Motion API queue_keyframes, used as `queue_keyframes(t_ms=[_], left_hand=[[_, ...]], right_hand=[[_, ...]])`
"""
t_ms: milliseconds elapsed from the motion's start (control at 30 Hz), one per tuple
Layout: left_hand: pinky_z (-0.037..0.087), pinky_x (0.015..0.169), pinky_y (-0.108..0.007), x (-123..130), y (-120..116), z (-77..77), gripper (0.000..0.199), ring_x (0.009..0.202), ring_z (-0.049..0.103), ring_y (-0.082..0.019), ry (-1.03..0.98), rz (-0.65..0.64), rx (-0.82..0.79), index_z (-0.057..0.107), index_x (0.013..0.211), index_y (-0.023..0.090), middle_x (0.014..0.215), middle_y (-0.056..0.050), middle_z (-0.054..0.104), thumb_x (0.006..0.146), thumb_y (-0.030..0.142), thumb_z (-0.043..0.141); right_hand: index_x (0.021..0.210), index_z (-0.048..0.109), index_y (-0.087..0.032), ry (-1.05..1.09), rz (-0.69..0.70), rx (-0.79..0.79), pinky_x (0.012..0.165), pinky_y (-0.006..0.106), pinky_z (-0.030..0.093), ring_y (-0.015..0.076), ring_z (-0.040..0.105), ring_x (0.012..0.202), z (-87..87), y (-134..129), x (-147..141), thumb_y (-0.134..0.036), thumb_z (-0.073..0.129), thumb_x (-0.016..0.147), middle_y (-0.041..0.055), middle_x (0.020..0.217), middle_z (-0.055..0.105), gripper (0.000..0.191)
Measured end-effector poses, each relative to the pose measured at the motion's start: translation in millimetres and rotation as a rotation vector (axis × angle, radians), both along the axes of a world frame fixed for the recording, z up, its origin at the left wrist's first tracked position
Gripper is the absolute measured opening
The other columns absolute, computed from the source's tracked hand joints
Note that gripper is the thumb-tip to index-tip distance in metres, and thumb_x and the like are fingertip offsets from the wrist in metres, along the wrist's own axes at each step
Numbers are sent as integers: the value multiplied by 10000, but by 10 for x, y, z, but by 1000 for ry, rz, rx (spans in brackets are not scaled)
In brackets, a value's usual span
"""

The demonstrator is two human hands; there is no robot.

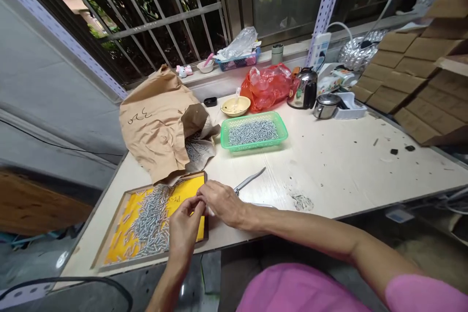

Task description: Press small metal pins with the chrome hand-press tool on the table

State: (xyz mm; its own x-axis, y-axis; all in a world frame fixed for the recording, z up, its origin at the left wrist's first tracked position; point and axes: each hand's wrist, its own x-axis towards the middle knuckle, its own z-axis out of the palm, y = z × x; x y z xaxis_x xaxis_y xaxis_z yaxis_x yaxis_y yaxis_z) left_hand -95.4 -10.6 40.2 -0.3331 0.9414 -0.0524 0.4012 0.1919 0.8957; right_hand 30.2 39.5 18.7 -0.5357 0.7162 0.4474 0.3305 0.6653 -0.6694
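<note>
My left hand (pixel 185 222) is at the right side of a shallow tray (pixel 100 248) with a yellow bottom, its thumb and fingers pinched together. My right hand (pixel 224 203) meets it there, fingertips also closed. Whatever sits between the fingertips is too small and covered to make out. A heap of small silvery metal pins or screws (pixel 151 222) covers much of the tray. Beside my right hand lies a grey-handled tool like pliers (pixel 250 180), partly hidden by that hand; I cannot tell whether they touch.
Behind the tray, a brown paper bag (pixel 157 126) spills similar metal pieces. A green plastic basket (pixel 254 145) holds more. Farther back are a yellowish bowl (pixel 236 106), a red plastic bag (pixel 266 87), a kettle (pixel 305 88) and a metal pot (pixel 326 107). Cardboard (pixel 431 73) stands at right.
</note>
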Motion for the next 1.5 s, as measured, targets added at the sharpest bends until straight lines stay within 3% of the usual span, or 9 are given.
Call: queue_keyframes(t_ms=[100,200,367,433,567,767,1167,1367,1500], left_hand=[[525,633,-263,103,18,33,415,659,612,-142,-235,24,-31,648,857,122,763,-31,657,615,449,733],[523,597,-247,181,-2,56,474,674,603,-128,-394,50,-111,631,901,114,808,-32,643,566,414,781],[468,533,-207,231,-74,-72,467,574,539,-83,-315,-83,-279,652,914,99,754,-27,633,595,424,756],[431,489,-195,235,-70,-196,441,527,505,-77,-242,-138,-327,663,881,99,666,-8,607,615,445,726],[393,434,-192,264,4,-442,333,469,473,-79,-81,-242,-383,668,799,118,566,15,558,656,418,677],[335,397,-179,341,101,-488,310,409,402,-59,-14,-335,-514,664,759,116,490,31,500,694,420,663],[231,377,-185,400,182,-306,255,366,339,-51,144,-413,-670,632,628,145,413,65,417,681,390,674],[236,388,-203,353,280,-336,279,377,335,-63,178,-513,-693,586,573,157,416,64,390,664,414,646],[245,423,-212,388,382,-278,194,396,357,-73,458,-625,-650,608,556,158,414,52,395,676,310,595]], right_hand=[[896,574,-196,185,-18,-174,774,316,453,172,566,861,25,41,117,-231,482,909,50,913,596,99],[866,584,-184,459,-37,-650,652,289,476,129,571,673,58,124,362,-309,485,906,20,796,588,164],[807,550,-166,670,-52,-1128,577,280,473,116,561,623,-57,172,1061,-471,480,885,39,804,585,323],[809,576,-162,439,-128,-1019,559,273,448,116,533,600,-177,116,1360,-451,516,864,26,748,577,300],[877,632,-178,-36,-258,-473,733,338,469,176,580,806,-471,-74,1755,-277,472,880,58,854,614,188],[982,657,-172,-250,-149,-80,781,419,440,235,514,864,-713,-274,1756,-193,371,930,121,909,596,292],[1074,635,-184,-287,25,-78,828,399,364,242,458,958,-686,-290,1816,-477,524,881,104,1024,580,369],[1056,641,-200,-306,19,-58,798,394,351,239,456,931,-718,-285,1814,-378,496,909,107,1024,578,273],[1045,644,-201,-308,14,-40,793,388,345,238,452,923,-726,-281,1811,-361,493,911,105,1018,579,258]])
